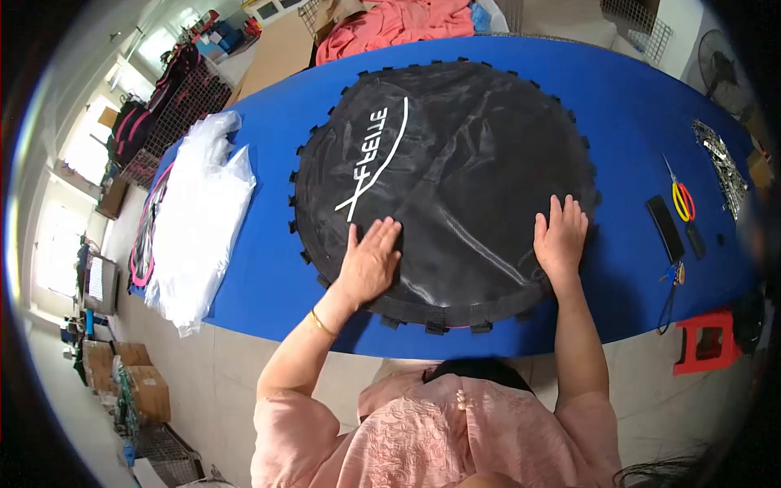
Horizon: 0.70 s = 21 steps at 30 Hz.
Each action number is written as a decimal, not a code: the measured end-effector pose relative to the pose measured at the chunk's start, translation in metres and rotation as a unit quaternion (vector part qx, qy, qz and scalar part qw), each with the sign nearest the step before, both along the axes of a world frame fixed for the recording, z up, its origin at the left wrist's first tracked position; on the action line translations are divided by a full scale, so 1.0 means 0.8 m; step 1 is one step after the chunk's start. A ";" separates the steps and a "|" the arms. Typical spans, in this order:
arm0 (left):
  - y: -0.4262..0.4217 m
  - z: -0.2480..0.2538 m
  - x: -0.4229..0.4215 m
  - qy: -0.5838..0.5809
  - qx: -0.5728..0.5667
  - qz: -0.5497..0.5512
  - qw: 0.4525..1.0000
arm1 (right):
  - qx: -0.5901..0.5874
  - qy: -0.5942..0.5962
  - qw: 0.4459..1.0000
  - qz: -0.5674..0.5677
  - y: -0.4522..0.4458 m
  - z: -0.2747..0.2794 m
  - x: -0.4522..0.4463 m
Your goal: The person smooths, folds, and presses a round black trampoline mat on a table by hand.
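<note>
A large round black mesh mat (480, 187) lies on the blue table (256, 281). Short dark tabs stick out all around its rim, and white lettering with a curved line runs down its left part. Creases cross the fabric. My left hand (372, 262) rests flat on the lower left of the mat, just below the lettering, fingers stretched out. Flat on the mat's right side lies my right hand (561, 240), its fingers pointing away from me. Neither hand holds anything.
Clear plastic bags (195, 215) cover the table's left end, beside a pink-edged item (143, 264). To the right are scissors (682, 201), a black flat object (665, 229) and a pile of metal pieces (722, 169). A red stool (688, 346) stands below the table's right edge.
</note>
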<state>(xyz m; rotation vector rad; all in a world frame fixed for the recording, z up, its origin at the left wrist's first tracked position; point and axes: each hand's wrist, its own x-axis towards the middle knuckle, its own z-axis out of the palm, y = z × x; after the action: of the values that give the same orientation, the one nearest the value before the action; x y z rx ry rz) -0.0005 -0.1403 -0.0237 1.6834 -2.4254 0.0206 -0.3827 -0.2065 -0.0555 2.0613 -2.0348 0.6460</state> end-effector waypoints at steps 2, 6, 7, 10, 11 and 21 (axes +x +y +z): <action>0.034 0.012 -0.013 0.009 0.027 -0.005 1.000 | 0.006 0.003 1.000 -0.012 -0.001 0.004 0.003; 0.058 0.008 -0.015 0.108 0.072 -0.006 0.992 | -0.012 0.017 1.000 -0.002 -0.006 -0.011 -0.004; 0.060 0.009 -0.015 0.111 0.069 -0.005 0.991 | -0.018 0.022 1.000 -0.001 -0.007 -0.013 -0.005; 0.064 0.017 -0.015 0.172 0.081 0.008 0.982 | -0.005 0.028 1.000 0.000 -0.007 -0.013 -0.007; 0.067 0.023 -0.015 0.171 0.055 0.025 0.983 | -0.007 0.033 0.999 0.000 -0.008 -0.015 -0.008; 0.116 -0.030 0.017 0.094 -0.018 0.177 0.980 | -0.023 -0.049 0.973 0.224 -0.017 0.063 0.163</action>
<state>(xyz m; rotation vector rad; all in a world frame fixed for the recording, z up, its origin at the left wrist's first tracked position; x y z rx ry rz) 0.0134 -0.0478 -0.0481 1.9796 -1.9567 -0.0435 -0.2523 -0.2204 -0.0047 2.5260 -1.5803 0.8689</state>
